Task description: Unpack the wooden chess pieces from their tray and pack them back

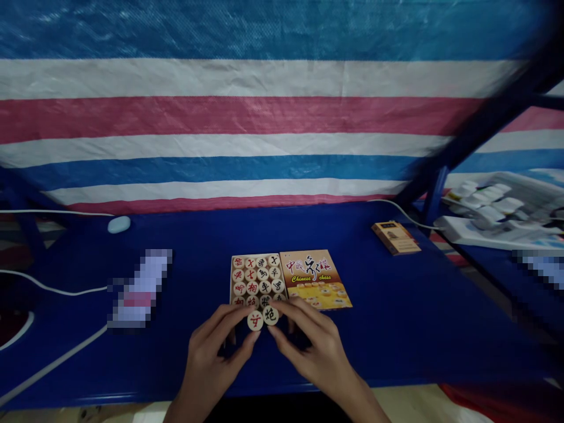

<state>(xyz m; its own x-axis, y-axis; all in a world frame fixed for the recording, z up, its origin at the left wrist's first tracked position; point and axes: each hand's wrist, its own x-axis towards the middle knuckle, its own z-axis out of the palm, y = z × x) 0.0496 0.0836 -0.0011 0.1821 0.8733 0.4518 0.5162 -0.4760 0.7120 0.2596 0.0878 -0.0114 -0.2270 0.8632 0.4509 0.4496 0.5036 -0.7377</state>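
Note:
Between the thumb and fingers of my left hand (220,341) is a round Chinese chess piece with a red character (255,320). My right hand (311,341) pinches a second piece, marked with a black character (270,315). The two discs are side by side, their faces turned toward me. Just beyond them lies an open box (232,265) holding rows of pieces, red characters on the left and black on the right. My fingers partly cover its nearest row. Against the box's right side lies a printed lid (315,276) reading "Chinese chess".
A blurred-out phone (143,288) with a white cable is on the left of the blue table (396,329). A pale blue oval case (118,224) sits behind it. At right are a small brown carton (396,238) and a grey tray (533,194) of white items.

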